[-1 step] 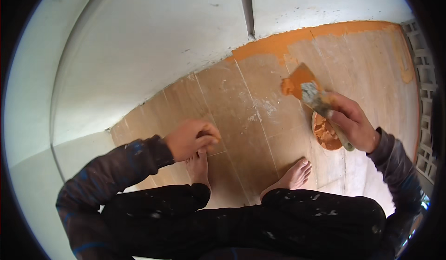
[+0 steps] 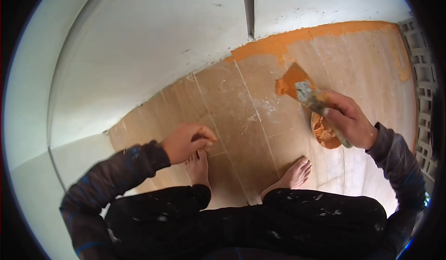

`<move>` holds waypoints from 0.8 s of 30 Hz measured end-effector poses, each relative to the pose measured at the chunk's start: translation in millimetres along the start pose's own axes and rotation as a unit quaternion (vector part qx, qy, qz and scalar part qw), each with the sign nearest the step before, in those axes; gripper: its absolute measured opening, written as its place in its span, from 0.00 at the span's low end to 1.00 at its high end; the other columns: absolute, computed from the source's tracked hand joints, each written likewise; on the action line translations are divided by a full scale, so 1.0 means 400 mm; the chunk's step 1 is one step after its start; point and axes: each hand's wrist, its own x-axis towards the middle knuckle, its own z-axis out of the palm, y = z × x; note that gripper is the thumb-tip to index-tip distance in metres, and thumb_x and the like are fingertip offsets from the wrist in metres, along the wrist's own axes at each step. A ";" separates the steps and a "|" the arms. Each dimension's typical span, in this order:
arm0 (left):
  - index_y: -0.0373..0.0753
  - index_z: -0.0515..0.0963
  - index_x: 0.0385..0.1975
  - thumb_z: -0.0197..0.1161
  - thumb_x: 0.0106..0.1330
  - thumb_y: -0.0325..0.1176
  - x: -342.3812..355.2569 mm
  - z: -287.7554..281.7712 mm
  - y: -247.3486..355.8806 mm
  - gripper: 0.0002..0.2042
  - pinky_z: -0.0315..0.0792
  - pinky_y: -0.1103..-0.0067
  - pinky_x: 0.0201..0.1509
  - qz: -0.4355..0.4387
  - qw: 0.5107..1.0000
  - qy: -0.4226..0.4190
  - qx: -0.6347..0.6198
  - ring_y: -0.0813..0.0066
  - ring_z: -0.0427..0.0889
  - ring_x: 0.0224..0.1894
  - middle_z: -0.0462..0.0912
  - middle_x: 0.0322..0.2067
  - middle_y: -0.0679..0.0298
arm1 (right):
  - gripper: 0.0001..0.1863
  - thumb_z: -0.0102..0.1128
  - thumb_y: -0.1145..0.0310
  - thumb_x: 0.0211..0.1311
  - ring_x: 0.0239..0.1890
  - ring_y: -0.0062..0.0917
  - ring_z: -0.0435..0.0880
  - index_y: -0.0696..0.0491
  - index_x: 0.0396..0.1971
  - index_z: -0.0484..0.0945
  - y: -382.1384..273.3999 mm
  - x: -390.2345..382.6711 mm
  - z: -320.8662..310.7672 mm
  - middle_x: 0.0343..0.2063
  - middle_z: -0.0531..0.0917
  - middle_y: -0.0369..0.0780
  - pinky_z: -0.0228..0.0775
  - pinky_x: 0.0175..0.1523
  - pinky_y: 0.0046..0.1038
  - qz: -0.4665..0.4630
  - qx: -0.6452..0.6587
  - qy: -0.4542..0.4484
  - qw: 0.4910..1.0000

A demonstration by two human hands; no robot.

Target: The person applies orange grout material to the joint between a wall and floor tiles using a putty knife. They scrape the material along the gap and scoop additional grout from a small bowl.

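My right hand (image 2: 350,120) is closed round the handle of a putty knife (image 2: 295,81). The knife's wide blade is coated with orange paste, and a thick lump hangs at its left edge. Below that hand stands a round tub (image 2: 312,126) of orange paste (image 2: 326,132), partly hidden by the hand and the knife handle. My left hand (image 2: 186,142), its fingers loosely curled and smudged orange, hovers above my left foot; I see nothing in it.
A band of orange paste (image 2: 334,30) runs along the floor's edge at the white wall (image 2: 153,42). Wood-look floor tiles (image 2: 237,134) carry pale smears. My bare left foot (image 2: 198,167) and right foot (image 2: 293,174) stand on them. Pierced blocks (image 2: 423,74) line the right side.
My right hand and the putty knife have shifted slightly left. My left hand has moved a little left and down.
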 end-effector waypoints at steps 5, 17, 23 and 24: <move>0.33 0.85 0.47 0.64 0.71 0.25 0.022 0.090 -0.187 0.09 0.81 0.80 0.45 -0.013 0.993 0.019 -0.115 0.79 0.86 0.39 0.89 0.37 0.61 | 0.20 0.43 0.74 0.72 0.31 0.14 0.74 0.56 0.61 0.74 -0.044 0.100 0.138 0.31 0.76 0.32 0.69 0.35 0.21 0.111 0.000 0.023 0.994; 0.31 0.84 0.43 0.68 0.69 0.25 0.045 0.210 -0.337 0.07 0.80 0.80 0.51 -0.015 0.968 -0.064 -0.243 0.79 0.87 0.42 0.89 0.38 0.62 | 0.32 0.54 0.76 0.62 0.52 0.42 0.78 0.52 0.70 0.69 0.279 0.427 0.533 0.51 0.75 0.47 0.75 0.55 0.39 -0.087 -0.384 0.329 0.858; 0.31 0.83 0.43 0.68 0.69 0.25 0.060 0.196 -0.359 0.06 0.80 0.80 0.51 -0.017 0.973 -0.080 -0.218 0.79 0.87 0.43 0.89 0.38 0.62 | 0.32 0.52 0.74 0.65 0.54 0.40 0.76 0.53 0.71 0.67 0.293 0.488 0.545 0.49 0.74 0.46 0.74 0.57 0.38 -0.040 -0.474 0.338 0.812; 0.31 0.83 0.43 0.68 0.69 0.25 0.062 0.194 -0.360 0.06 0.80 0.80 0.51 -0.022 0.972 -0.082 -0.217 0.79 0.87 0.43 0.89 0.38 0.62 | 0.32 0.52 0.73 0.65 0.54 0.39 0.76 0.54 0.71 0.67 0.294 0.490 0.541 0.49 0.74 0.46 0.74 0.56 0.38 -0.036 -0.497 0.328 0.803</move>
